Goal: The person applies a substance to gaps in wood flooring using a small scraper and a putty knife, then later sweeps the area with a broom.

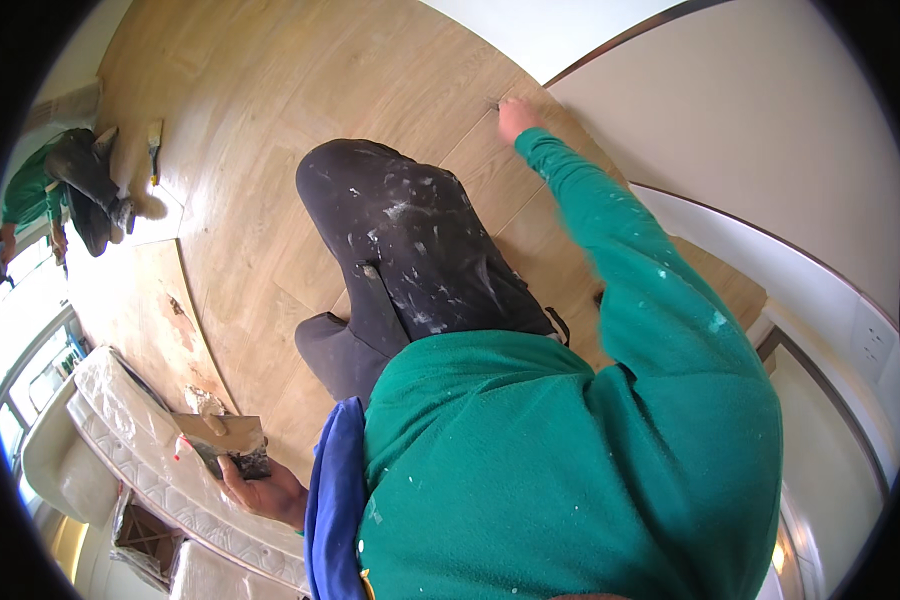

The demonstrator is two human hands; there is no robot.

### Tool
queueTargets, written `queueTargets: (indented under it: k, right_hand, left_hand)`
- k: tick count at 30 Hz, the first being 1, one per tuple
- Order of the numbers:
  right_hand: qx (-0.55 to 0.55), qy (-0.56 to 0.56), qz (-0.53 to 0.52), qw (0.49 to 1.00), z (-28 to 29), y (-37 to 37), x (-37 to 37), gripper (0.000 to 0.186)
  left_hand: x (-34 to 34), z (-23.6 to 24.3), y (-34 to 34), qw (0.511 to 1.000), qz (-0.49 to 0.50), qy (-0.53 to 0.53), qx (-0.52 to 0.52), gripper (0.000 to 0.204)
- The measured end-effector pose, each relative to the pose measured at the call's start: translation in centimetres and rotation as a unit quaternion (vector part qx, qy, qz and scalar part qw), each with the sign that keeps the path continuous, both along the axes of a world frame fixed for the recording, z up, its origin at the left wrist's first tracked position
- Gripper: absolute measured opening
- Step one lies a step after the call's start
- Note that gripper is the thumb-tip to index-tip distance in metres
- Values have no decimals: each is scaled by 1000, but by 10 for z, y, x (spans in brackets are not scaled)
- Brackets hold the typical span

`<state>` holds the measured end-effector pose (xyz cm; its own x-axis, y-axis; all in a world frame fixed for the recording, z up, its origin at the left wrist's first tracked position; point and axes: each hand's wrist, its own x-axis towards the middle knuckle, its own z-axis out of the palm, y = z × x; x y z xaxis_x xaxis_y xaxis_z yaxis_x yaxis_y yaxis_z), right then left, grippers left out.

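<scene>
My left hand (270, 493) is closed around a wide scraper (227, 438), a flat shiny plate with dark grey smears, held near the plastic-covered mattress. A lump of whitish paste (204, 401) shows just beyond its upper edge. Stretched far out, my right hand (518, 119) is down at the wood-plank floor (400, 80), close to the foot of the pale wall panel. Its fingers are closed, with a small grey thing at their tips that is too small to make out. White spots mark my dark trousers (410, 230) and green sleeve.
A person (75, 180) in green crouches at the far left. A brush (155, 150) lies on the floor nearby. Left of me are a smeared board (182, 325) and a plastic-wrapped mattress (135, 440). A pale panel (750, 110) borders the floor at right.
</scene>
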<state>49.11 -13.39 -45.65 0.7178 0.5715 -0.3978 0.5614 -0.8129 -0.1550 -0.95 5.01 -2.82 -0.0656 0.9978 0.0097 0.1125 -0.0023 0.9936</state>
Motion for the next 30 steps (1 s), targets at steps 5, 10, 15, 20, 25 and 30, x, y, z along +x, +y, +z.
queueTargets:
  k: [5,10,15,20,25,30]
  right_hand:
    - [79,-73,37,993,18,-18,37,30]
    - [237,-85,153,956,27,-24,36,30]
    - [453,40,-38,890,145,-22,-41,27]
    - [639,193,-21,744,301,-2,-136,34]
    - [692,102,105,707,337,32,-150,54]
    - [485,3,250,838,344,16,-100,74]
  left_hand:
    - [-20,-10,3,998,8,-37,-43,39]
    - [-6,-11,-9,996,-16,-47,-73,36]
    - [48,-39,-17,951,-136,-201,-193,35]
    - [171,-70,-11,867,-252,-253,-349,41]
    - [236,-35,-14,821,-342,-319,-328,36]
    - [213,-18,1,829,-382,-303,-274,36]
